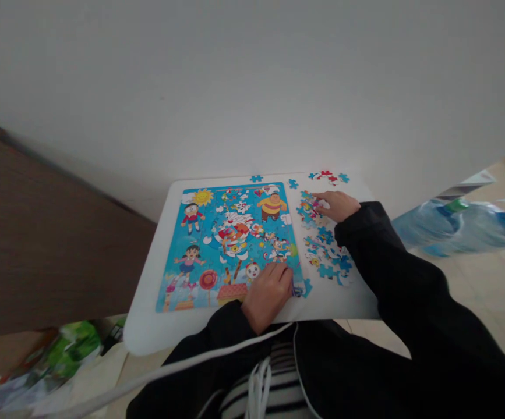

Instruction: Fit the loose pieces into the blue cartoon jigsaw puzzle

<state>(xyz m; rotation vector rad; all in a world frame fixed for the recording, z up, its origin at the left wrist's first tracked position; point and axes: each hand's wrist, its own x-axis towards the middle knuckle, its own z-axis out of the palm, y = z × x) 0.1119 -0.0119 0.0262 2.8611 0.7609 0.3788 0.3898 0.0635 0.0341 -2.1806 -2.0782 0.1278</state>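
Note:
A colourful cartoon jigsaw puzzle lies on a small white table. My left hand rests on the puzzle's lower right corner, fingers curled and pressed down on the pieces there. My right hand reaches over a heap of loose puzzle pieces to the right of the board, its fingers bent with the fingertips on pieces at the top of the heap. A few more loose pieces lie along the table's far edge.
A white wall stands right behind the table. Large blue water bottles lie on the floor at the right. A brown surface fills the left side, with green packaging on the floor below it. A white cable crosses my lap.

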